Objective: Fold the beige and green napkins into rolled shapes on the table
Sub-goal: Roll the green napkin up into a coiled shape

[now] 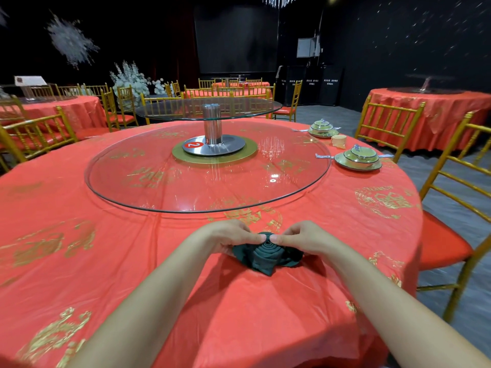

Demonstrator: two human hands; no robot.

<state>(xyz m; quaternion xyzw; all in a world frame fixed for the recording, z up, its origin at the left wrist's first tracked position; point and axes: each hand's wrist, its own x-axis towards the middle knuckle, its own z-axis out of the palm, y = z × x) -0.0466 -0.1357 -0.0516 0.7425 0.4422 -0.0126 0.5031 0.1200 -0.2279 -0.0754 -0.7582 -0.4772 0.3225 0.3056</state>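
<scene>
Two hands (228, 235) (305, 239), one green napkin (267, 254), perhaps one beige (338, 141).

Fingers (252, 237) (both sides) hide the far rim of the green napkin (265, 254).

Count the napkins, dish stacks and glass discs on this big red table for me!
green napkin: 1
beige napkin: 1
dish stacks: 2
glass discs: 2
Total: 6
</scene>
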